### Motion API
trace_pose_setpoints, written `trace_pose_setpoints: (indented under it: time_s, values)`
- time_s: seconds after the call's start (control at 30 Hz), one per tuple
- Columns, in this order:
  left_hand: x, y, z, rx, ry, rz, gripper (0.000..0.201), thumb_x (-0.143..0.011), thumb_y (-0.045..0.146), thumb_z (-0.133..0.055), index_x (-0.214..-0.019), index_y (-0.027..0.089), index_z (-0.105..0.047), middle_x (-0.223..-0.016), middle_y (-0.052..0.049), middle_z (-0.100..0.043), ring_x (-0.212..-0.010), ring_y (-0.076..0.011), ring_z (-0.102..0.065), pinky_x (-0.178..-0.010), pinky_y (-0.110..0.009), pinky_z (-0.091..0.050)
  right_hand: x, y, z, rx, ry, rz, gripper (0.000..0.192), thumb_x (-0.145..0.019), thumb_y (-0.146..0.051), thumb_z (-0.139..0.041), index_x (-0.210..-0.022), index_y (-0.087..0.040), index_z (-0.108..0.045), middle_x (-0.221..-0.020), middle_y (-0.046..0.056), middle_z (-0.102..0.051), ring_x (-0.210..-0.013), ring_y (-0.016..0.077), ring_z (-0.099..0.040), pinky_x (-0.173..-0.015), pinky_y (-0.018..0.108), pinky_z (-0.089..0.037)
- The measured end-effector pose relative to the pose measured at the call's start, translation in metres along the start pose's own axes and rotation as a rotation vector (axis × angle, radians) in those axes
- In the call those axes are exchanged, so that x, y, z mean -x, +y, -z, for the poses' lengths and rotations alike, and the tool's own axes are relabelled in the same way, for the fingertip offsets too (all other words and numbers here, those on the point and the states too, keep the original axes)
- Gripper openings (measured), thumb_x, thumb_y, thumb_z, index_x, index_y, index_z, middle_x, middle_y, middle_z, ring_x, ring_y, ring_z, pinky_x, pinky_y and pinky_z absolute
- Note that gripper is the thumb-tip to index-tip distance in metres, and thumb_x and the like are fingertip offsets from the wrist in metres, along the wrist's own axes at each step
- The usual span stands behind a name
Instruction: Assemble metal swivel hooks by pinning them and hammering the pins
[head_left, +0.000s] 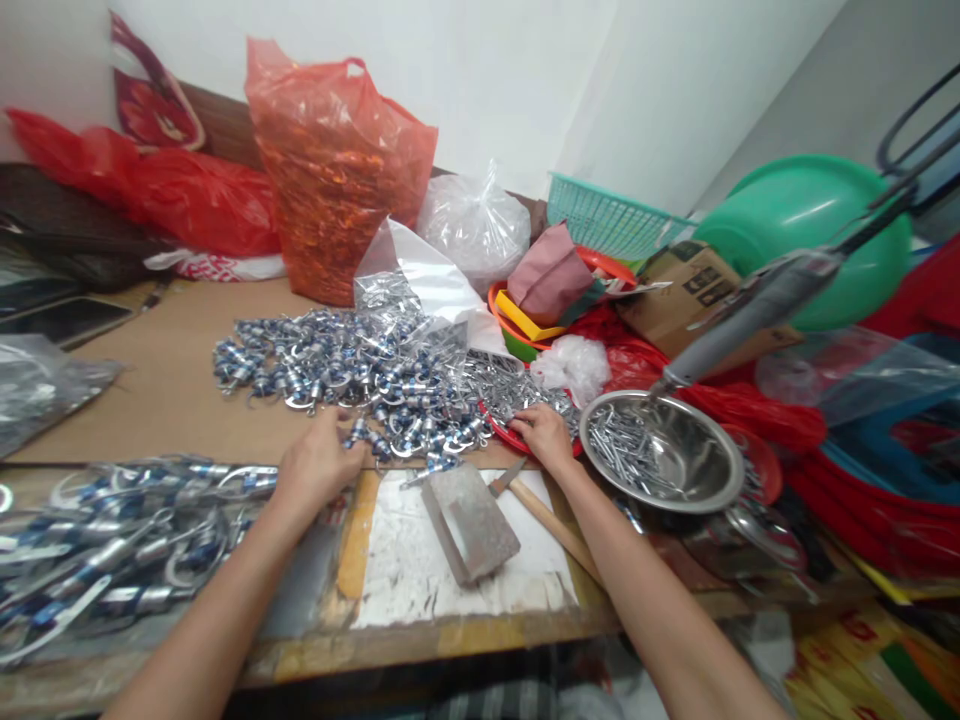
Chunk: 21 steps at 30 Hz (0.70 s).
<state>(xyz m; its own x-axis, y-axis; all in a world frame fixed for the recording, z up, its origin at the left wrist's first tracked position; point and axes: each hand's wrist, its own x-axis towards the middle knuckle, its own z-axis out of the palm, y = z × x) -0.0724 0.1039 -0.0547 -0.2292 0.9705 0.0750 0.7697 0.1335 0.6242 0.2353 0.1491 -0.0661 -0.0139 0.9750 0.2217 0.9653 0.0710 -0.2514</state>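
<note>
Sorting step: left hand (319, 462) closed on clips (352, 375); right hand (545, 432) pinched nails from red tray (501, 432); next, joining.

White plastered wall (487, 70) at the far side, meeting a greyer wall (810, 80) at a corner on the right. Brown wooden workbench (172, 370) across the middle, near edge worn and stained, a white-smeared board (397, 570) set into it. Dark wooden ledge (225, 125) along the far left under the wall. Red plastic bags (172, 200) far left, teal basket (607, 215) and green basin (810, 215) far right. Even, soft indoor light, no strong shadows
</note>
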Motion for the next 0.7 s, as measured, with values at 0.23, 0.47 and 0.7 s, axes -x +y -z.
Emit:
trace_pose_setpoints:
  time_s: [0.23,0.47,0.7]
  values:
    - [0.029,0.001,0.01,0.182,0.091,-0.084,0.03,-0.068,0.032,-0.05,-0.092,0.016,-0.06,-0.088,-0.008,-0.068,-0.078,-0.0226,-0.064,-0.071,-0.03,-0.05,0.002,-0.001,0.005,0.036,-0.048,-0.021,0.018,-0.079,-0.031,-0.054,-0.086,-0.021,-0.068,-0.09,0.004,-0.06,-0.086,0.0161,-0.055,-0.074,0.024,-0.038]
    - [0.084,0.034,0.013,0.744,-0.191,-0.003,0.03,-0.067,0.038,-0.06,-0.089,0.017,-0.063,-0.087,-0.005,-0.071,-0.074,-0.019,-0.066,-0.068,-0.028,-0.053,0.004,-0.007,0.011,0.067,-0.09,-0.032,0.013,-0.078,-0.027,-0.056,-0.082,-0.019,-0.065,-0.092,0.005,-0.057,-0.085,0.0158,-0.054,-0.07,0.024,-0.037]
    - [0.114,0.048,-0.003,0.819,-0.374,-0.127,0.017,-0.071,0.031,-0.058,-0.08,0.02,-0.068,-0.085,-0.004,-0.069,-0.062,-0.0165,-0.066,-0.06,-0.026,-0.055,0.007,-0.007,0.015,0.064,-0.109,-0.024,0.024,-0.077,-0.032,-0.057,-0.098,-0.021,-0.06,-0.1,0.005,-0.059,-0.091,0.0173,-0.055,-0.073,0.025,-0.039]
